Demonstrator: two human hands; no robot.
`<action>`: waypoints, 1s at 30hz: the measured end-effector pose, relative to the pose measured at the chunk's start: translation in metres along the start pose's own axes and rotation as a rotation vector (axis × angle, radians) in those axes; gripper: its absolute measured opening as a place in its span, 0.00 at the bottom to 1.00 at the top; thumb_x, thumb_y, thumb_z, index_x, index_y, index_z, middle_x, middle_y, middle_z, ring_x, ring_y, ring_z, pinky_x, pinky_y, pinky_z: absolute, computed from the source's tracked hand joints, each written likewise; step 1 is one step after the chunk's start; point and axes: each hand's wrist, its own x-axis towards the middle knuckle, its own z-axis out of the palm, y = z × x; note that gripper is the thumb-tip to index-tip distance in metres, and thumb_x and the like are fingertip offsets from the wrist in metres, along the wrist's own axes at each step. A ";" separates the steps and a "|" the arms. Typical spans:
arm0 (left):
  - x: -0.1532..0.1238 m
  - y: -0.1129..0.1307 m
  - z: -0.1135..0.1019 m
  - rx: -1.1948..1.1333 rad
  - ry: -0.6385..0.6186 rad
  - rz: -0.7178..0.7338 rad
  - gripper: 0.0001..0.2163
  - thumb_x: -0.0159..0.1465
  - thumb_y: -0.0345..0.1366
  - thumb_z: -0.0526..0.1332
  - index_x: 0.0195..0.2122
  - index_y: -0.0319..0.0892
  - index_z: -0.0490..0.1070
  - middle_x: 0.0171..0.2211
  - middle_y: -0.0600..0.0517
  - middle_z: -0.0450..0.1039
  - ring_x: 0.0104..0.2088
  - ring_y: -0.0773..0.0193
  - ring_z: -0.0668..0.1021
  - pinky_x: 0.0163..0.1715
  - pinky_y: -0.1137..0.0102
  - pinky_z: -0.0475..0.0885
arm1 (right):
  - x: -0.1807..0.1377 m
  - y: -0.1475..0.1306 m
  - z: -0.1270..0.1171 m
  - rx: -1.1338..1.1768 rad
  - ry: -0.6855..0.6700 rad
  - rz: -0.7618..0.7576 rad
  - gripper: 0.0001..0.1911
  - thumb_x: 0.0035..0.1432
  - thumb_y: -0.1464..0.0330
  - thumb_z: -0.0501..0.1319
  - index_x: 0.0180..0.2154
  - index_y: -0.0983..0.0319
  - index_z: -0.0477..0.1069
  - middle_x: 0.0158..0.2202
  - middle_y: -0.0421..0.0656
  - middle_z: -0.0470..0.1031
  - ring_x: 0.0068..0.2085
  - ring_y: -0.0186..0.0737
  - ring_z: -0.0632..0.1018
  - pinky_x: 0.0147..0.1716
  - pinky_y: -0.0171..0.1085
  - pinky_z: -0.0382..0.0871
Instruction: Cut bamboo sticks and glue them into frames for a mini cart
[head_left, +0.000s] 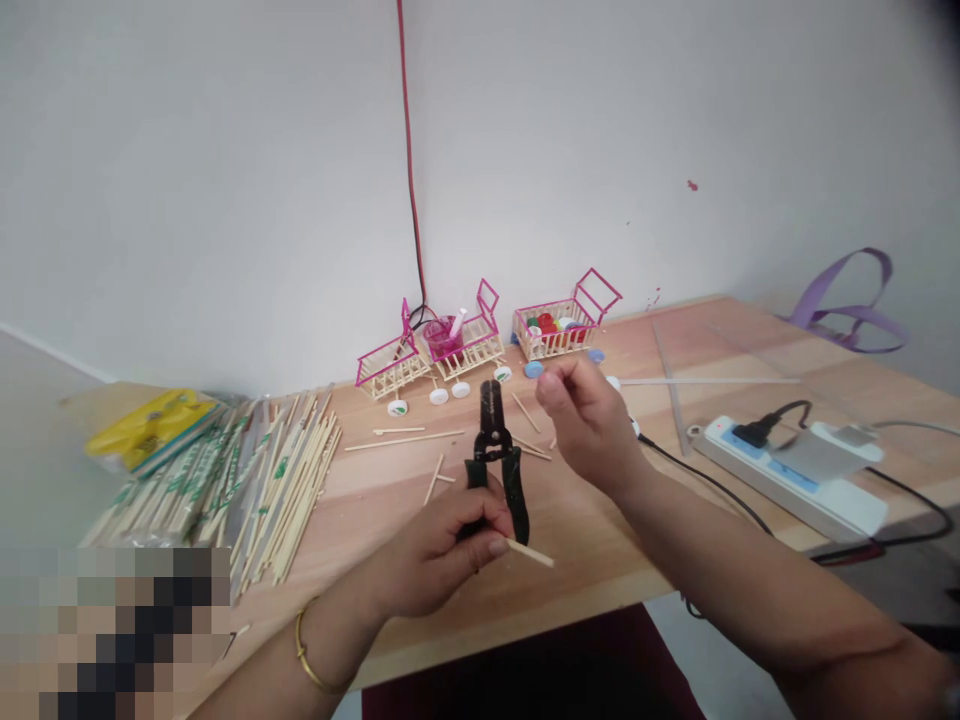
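My left hand (442, 550) pinches a short wooden stick (532, 554) between thumb and fingers, its free end pointing right toward me. Directly behind that hand are wire strippers (493, 425) with dark handles spread apart and jaws pointing away; the hand overlaps the left handle, and I cannot tell whether it grips it. My right hand (596, 425) is raised to the right of the tool, with fingers curled in and thumb against them. Whatever it may hold is hidden. Cut stick pieces (405, 440) lie around the strippers.
Miniature carts (390, 368) of sticks with pink rims and bottle-cap wheels stand along the wall, one holding coloured caps (551, 328). Bundled sticks (292, 490) and a yellow packet (154, 430) lie left. At right are a power strip (795, 480), black cable (705, 480) and purple strap (847, 335).
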 end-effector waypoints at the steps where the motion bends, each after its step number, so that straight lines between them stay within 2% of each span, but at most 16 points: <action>1: -0.001 -0.003 -0.001 -0.086 0.017 -0.009 0.06 0.67 0.36 0.56 0.35 0.39 0.68 0.32 0.52 0.64 0.30 0.69 0.67 0.31 0.72 0.63 | 0.001 0.001 -0.001 0.026 -0.038 0.045 0.14 0.67 0.62 0.49 0.29 0.60 0.59 0.24 0.36 0.61 0.27 0.33 0.64 0.30 0.35 0.60; 4: -0.002 -0.014 -0.004 -0.356 0.077 0.009 0.06 0.66 0.36 0.57 0.36 0.39 0.67 0.31 0.53 0.61 0.27 0.71 0.65 0.28 0.73 0.62 | 0.000 0.004 0.001 0.091 -0.309 0.149 0.19 0.68 0.58 0.47 0.26 0.60 0.59 0.24 0.37 0.61 0.27 0.33 0.65 0.29 0.35 0.61; 6: -0.001 -0.020 -0.006 -0.500 0.112 0.044 0.04 0.66 0.35 0.58 0.37 0.40 0.66 0.32 0.53 0.60 0.27 0.72 0.66 0.27 0.73 0.61 | -0.004 0.005 0.005 0.140 -0.523 0.207 0.17 0.66 0.57 0.50 0.30 0.61 0.63 0.27 0.38 0.65 0.29 0.33 0.67 0.30 0.34 0.63; 9: 0.000 -0.024 -0.008 -0.560 0.165 0.068 0.04 0.65 0.35 0.58 0.37 0.40 0.66 0.31 0.53 0.60 0.28 0.71 0.67 0.29 0.72 0.61 | -0.013 0.003 0.012 0.262 -0.784 0.287 0.14 0.63 0.57 0.55 0.40 0.62 0.66 0.34 0.41 0.70 0.34 0.34 0.72 0.33 0.35 0.67; 11: 0.000 -0.025 -0.009 -0.515 0.206 0.068 0.04 0.66 0.36 0.58 0.36 0.40 0.66 0.32 0.53 0.61 0.29 0.70 0.68 0.31 0.71 0.62 | -0.019 0.000 0.016 0.384 -0.856 0.362 0.15 0.63 0.58 0.55 0.46 0.62 0.64 0.35 0.42 0.72 0.34 0.35 0.74 0.32 0.35 0.69; 12: 0.001 -0.025 -0.010 -0.473 0.234 0.061 0.05 0.66 0.36 0.58 0.36 0.40 0.66 0.32 0.52 0.61 0.31 0.69 0.68 0.33 0.71 0.63 | -0.022 -0.002 0.018 0.425 -0.846 0.390 0.18 0.63 0.59 0.57 0.49 0.62 0.61 0.36 0.42 0.73 0.35 0.36 0.75 0.33 0.36 0.70; 14: 0.002 -0.025 -0.011 -0.360 0.287 0.036 0.06 0.66 0.38 0.58 0.36 0.41 0.66 0.35 0.51 0.63 0.35 0.66 0.69 0.37 0.70 0.64 | -0.027 -0.004 0.020 0.424 -0.791 0.411 0.28 0.58 0.59 0.62 0.56 0.59 0.56 0.43 0.44 0.73 0.40 0.39 0.76 0.37 0.39 0.71; 17: 0.007 -0.023 -0.010 -0.173 0.328 0.026 0.08 0.66 0.41 0.56 0.36 0.42 0.66 0.40 0.50 0.63 0.42 0.63 0.68 0.43 0.69 0.64 | -0.034 -0.003 0.023 0.251 -0.699 0.388 0.50 0.45 0.58 0.71 0.63 0.55 0.47 0.56 0.49 0.65 0.52 0.48 0.72 0.48 0.47 0.68; 19: 0.010 -0.019 -0.007 -0.072 0.300 0.032 0.08 0.67 0.40 0.55 0.36 0.42 0.65 0.43 0.50 0.62 0.44 0.63 0.67 0.45 0.69 0.63 | -0.037 0.000 0.025 0.101 -0.644 0.360 0.57 0.40 0.57 0.72 0.65 0.57 0.42 0.60 0.53 0.60 0.58 0.55 0.66 0.53 0.52 0.64; 21: 0.012 -0.014 -0.003 0.013 0.249 0.021 0.08 0.68 0.40 0.53 0.35 0.42 0.65 0.47 0.49 0.61 0.47 0.62 0.66 0.48 0.69 0.62 | -0.037 0.004 0.027 -0.037 -0.598 0.304 0.57 0.41 0.59 0.71 0.65 0.60 0.42 0.60 0.56 0.58 0.60 0.59 0.63 0.54 0.56 0.61; 24: 0.012 -0.008 0.000 0.144 0.210 0.017 0.09 0.68 0.39 0.52 0.34 0.41 0.65 0.49 0.47 0.61 0.51 0.59 0.64 0.51 0.67 0.61 | -0.035 0.006 0.028 -0.146 -0.594 0.193 0.42 0.47 0.65 0.67 0.60 0.65 0.51 0.55 0.58 0.63 0.55 0.57 0.67 0.51 0.54 0.63; 27: 0.011 -0.006 0.002 0.264 0.222 0.026 0.08 0.69 0.38 0.51 0.35 0.41 0.64 0.48 0.45 0.61 0.52 0.58 0.63 0.52 0.65 0.60 | -0.031 0.005 0.029 -0.180 -0.617 0.171 0.30 0.50 0.67 0.65 0.53 0.65 0.58 0.48 0.54 0.68 0.50 0.53 0.71 0.47 0.49 0.65; 30: 0.009 -0.005 0.002 0.360 0.293 0.042 0.07 0.69 0.36 0.51 0.35 0.41 0.64 0.46 0.45 0.61 0.51 0.58 0.63 0.52 0.64 0.60 | -0.029 0.005 0.028 -0.204 -0.616 0.209 0.31 0.50 0.64 0.66 0.53 0.65 0.58 0.48 0.54 0.68 0.48 0.52 0.72 0.44 0.47 0.66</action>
